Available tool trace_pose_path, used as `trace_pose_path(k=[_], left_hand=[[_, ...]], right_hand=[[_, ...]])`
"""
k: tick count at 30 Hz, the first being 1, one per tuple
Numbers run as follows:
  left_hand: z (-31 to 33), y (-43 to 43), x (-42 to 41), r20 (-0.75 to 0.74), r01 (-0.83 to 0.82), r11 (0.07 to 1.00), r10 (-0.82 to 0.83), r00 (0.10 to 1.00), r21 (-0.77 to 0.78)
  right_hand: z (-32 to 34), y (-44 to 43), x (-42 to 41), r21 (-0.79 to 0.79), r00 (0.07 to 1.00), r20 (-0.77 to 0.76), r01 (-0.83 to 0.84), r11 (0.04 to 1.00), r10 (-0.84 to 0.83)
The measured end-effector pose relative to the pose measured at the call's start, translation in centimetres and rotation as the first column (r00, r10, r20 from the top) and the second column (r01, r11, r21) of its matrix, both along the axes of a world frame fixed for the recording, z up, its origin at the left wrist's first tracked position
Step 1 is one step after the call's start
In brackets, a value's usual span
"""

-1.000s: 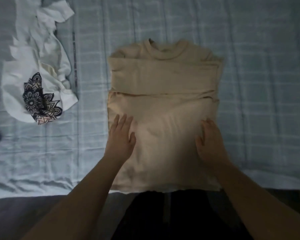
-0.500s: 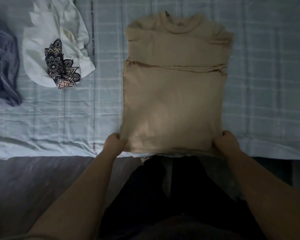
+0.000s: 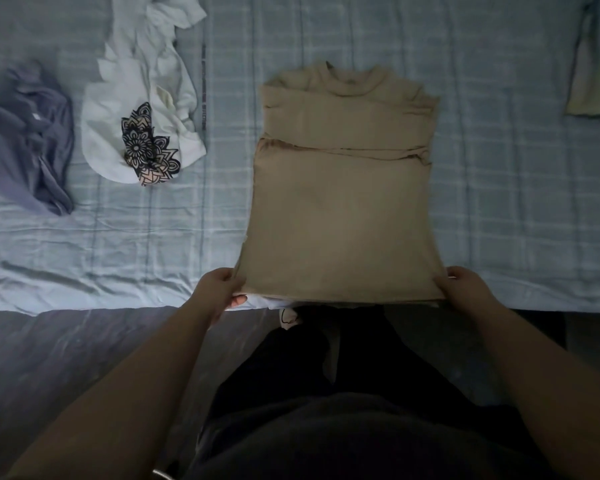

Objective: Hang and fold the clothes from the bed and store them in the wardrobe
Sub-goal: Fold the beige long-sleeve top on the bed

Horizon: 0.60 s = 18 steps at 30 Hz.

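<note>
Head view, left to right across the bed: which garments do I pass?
crumpled blue-grey garment → white garment with a black mandala print → beige top → pale yellow-green garment, cut off at the right edge

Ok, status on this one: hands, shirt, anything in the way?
Left hand, right hand each grip a bottom corner of beige shirt. Shirt lies on bed, sleeves folded in. White printed top, purple garment lie apart.
</note>
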<state>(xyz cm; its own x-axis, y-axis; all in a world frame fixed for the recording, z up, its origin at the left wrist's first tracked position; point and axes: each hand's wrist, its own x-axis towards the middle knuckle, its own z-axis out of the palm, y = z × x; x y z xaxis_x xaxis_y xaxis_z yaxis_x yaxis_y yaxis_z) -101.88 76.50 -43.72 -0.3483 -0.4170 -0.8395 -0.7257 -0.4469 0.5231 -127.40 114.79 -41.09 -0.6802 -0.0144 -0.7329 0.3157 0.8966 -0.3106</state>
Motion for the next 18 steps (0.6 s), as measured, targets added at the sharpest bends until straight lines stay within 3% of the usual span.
trace_pose_path(k=[3,7,11,18], left_hand=[[0.7,-0.4,0.7,-0.010,-0.030,0.998,0.031,0.999,0.048],[2.2,-0.1,1.9,-0.018,-0.044,0.991,0.046,0.999,0.128],[3.4,0.6,3.0,-0.038,0.001,0.984,0.006,0.999,0.180],[6.1,-0.7,-0.9,-0.134,-0.170,0.971,0.193,0.972,0.169]], right_hand=[[1.3,1.0,0.7,-0.035,0.997,-0.014,0.069,0.997,-0.070],[2.9,1.7,2.4,-0.097,0.947,0.029,0.320,0.942,-0.319],[4.9,1.7,3.6,-0.125,0.926,0.012,0.376,0.918,-0.377],[8.4,-0.9,0.9,-0.247,0.853,0.121,0.521,0.817,-0.508]])
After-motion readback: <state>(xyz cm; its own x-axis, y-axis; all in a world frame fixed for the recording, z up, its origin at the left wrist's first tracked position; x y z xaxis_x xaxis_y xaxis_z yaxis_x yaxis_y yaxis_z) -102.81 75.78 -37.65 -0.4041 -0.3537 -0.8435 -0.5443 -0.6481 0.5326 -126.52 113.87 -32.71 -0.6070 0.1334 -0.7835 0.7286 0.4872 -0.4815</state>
